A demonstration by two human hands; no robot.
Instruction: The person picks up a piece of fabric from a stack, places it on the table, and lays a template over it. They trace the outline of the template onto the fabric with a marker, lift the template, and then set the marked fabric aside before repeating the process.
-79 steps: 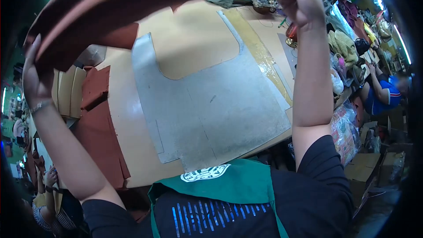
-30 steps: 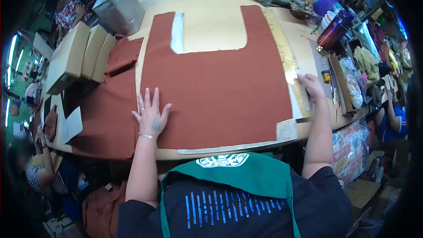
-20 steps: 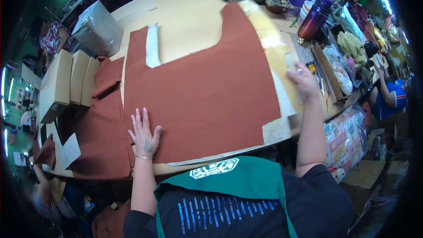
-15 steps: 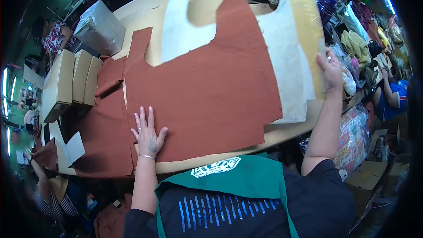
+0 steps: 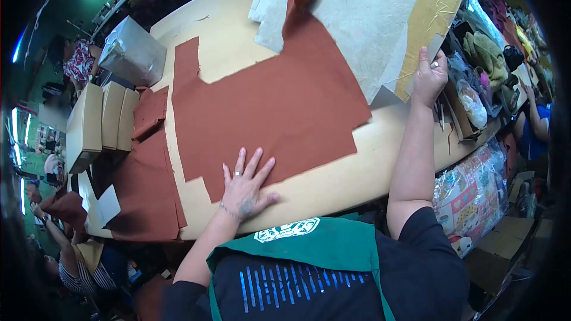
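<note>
My left hand lies with its fingers spread on the lower edge of a large rust-coloured cloth piece. My right hand pinches the taped edge of a pale pattern sheet, which is lifted and tilted off the table at the right. A yellow-brown tape strip runs along that sheet's edge. The cloth's upper tip is folded and lies over the pale sheet. More rust cloth is on the table's left side.
The pale table curves round in front of me. Upright brown boxes and a wrapped box stand at left. A plastic-wrapped bundle sits below right. A co-worker's arm holds rust cloth at the lower left.
My right hand has raised the pale sheet's edge and shifted slightly left. The sheet has moved up and its lower part has left the table. My left hand has slid right; the cloth's tip has folded.
</note>
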